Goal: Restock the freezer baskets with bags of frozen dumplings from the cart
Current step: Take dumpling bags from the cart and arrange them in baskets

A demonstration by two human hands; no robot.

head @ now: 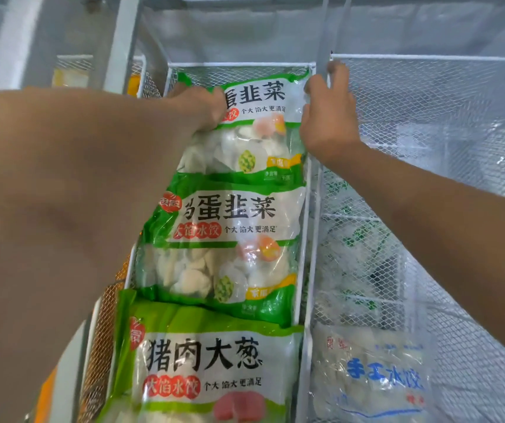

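Bags of dumplings fill the basket (305, 209) nearest us; beyond them, our left hand (197, 108) grips the far bag (254, 129), our right hand (327, 117) pinching its opposite edge. Seating step; next, we judge, press flat, release.

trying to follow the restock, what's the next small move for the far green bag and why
Probably press the far green dumpling bag down flat into the wire basket. The left hand grips its left edge and the right hand holds its right corner at the basket wall, so it looks placed but not yet released.
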